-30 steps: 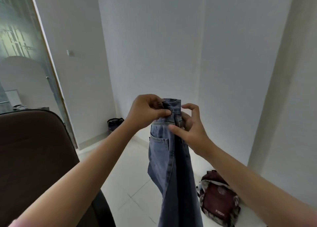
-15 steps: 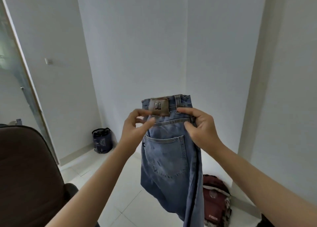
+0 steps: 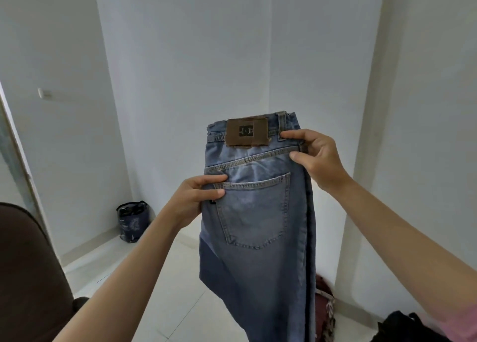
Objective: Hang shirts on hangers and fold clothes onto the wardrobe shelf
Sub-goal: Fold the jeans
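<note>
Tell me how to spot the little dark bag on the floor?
Look to the corner of the white walls left of the jeans, past the brown chair. The small bag stands upright on the floor against the wall. It is dark blue with pale speckles, unlike the red bag by the right wall.

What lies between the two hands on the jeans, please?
In the head view, the back pocket lies between left hand and right hand.

Plain white walls (image 3: 180,57) meeting at corner; pale tiled floor (image 3: 185,290). Brown chair back (image 3: 28,277) lower left. Dark bag (image 3: 133,221) against baseboard. Wall switch (image 3: 41,93) upper left. Soft, even daylight.
</note>
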The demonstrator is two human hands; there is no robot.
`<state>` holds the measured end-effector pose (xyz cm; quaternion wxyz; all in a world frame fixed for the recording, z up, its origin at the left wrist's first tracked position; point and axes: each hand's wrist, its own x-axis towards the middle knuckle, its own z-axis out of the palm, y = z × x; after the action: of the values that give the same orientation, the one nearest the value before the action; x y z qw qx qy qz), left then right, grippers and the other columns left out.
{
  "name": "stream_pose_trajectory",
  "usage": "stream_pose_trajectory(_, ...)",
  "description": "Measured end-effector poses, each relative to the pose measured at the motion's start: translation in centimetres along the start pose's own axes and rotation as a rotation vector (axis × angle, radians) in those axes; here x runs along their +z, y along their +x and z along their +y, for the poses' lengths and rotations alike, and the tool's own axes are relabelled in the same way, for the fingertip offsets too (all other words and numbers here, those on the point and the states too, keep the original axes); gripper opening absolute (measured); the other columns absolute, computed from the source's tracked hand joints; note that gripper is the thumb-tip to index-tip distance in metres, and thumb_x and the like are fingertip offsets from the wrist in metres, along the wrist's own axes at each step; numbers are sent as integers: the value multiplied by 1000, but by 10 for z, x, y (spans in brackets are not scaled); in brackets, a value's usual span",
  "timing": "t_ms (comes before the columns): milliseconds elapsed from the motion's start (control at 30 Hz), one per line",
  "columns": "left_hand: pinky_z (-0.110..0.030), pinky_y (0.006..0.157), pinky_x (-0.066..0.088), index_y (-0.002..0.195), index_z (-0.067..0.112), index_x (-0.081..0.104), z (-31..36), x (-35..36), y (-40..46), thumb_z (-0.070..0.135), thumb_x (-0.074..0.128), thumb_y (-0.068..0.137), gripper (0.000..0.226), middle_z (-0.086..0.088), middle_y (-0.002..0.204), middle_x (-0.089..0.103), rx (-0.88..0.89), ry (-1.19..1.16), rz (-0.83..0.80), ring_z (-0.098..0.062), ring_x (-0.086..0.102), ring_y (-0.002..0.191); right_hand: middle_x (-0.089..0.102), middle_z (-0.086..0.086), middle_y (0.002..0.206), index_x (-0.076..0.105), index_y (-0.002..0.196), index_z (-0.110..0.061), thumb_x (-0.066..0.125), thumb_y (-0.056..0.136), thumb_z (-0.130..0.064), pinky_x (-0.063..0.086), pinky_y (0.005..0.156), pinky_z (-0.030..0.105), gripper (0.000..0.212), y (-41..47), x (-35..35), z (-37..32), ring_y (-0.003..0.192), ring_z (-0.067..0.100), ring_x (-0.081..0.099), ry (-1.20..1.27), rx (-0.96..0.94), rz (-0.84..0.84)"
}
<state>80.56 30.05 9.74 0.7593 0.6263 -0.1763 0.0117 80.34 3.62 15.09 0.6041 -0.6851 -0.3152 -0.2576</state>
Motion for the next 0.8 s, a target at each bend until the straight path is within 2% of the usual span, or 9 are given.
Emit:
stream_pose_trajectory(67, -23, 74, 57, 82, 16, 78, 8, -1, 8, -13, 65, 73, 33, 1, 93, 74, 47, 89, -11, -13, 70, 88, 71, 0, 101, 68, 104, -22, 66, 77, 7, 56, 79, 28, 40, -5, -8, 5, 90, 15, 68, -35, -22, 2)
stream_pose_trajectory(133, -21, 78, 56, 82, 19, 78, 14, 1, 15, -11, 68, 71, 33, 4, 93, 75, 116, 178, -4, -11, 69, 91, 69, 2, 106, 67, 108, -23, 70, 76, 10, 57, 78, 29, 46, -9, -15, 10, 93, 17, 68, -47, -31, 2)
stream_pose_trajectory(233, -19, 80, 54, 81, 24, 78, 21, 8, 25, -10, 70, 71, 37, 7, 94, 74, 192, 223, -2, -9, 67, 95, 68, -4, 111, 64, 114, -20, 63, 77, 19, 56, 82, 28, 53, -13, -23, 20, 102, 16, 66, -52, -34, 1)
stream_pose_trajectory(367, -26, 87, 54, 86, 25, 77, 31, 20, 38, -9, 73, 71, 37, 1, 103, 72, 250, 254, -4, -14, 67, 101, 60, -4, 127, 55, 126, -17, 56, 82, 20, 52, 94, 34, 58, -21, -28, 26, 117, 14, 59, -55, -59, 91)
stream_pose_trajectory(467, -25, 87, 54, 89, 24, 76, 44, 33, 47, -8, 74, 70, 37, 2, 101, 72, 283, 297, -31, -13, 67, 99, 43, -6, 144, 34, 144, -15, 60, 87, 4, 47, 99, 28, 66, -41, -19, 43, 128, 5, 48, -127, -106, 230)
stream_pose_trajectory(533, -22, 84, 54, 90, 21, 75, 55, 42, 52, -9, 74, 70, 36, 6, 95, 73, 295, 327, -39, -11, 68, 95, 38, -5, 150, 21, 150, -27, 66, 87, -21, 48, 100, 32, 78, -65, -6, 68, 132, 12, 45, -168, -80, 248)
stream_pose_trajectory(633, -23, 84, 55, 96, 15, 73, 68, 46, 57, -10, 73, 70, 37, 7, 90, 72, 300, 348, -33, -9, 68, 89, 54, 3, 135, 12, 146, -49, 66, 82, -46, 53, 93, 32, 84, -102, 19, 101, 114, 13, 60, -191, 26, 282)
stream_pose_trajectory(733, -22, 83, 55, 109, 8, 67, 82, 44, 64, -12, 71, 71, 44, 3, 95, 70, 301, 348, 9, -8, 66, 86, 54, -13, 133, 14, 147, -46, 62, 88, -32, 54, 88, 23, 78, -117, 45, 114, 110, 6, 60, -228, -3, 302)
stream_pose_trajectory(800, -22, 83, 55, 112, 8, 66, 92, 40, 68, -11, 71, 71, 45, 0, 99, 68, 289, 348, 34, -8, 65, 88, 56, -23, 110, 38, 141, -37, 57, 92, -23, 53, 71, 18, 55, -112, 54, 113, 87, 7, 60, -315, -113, 333)
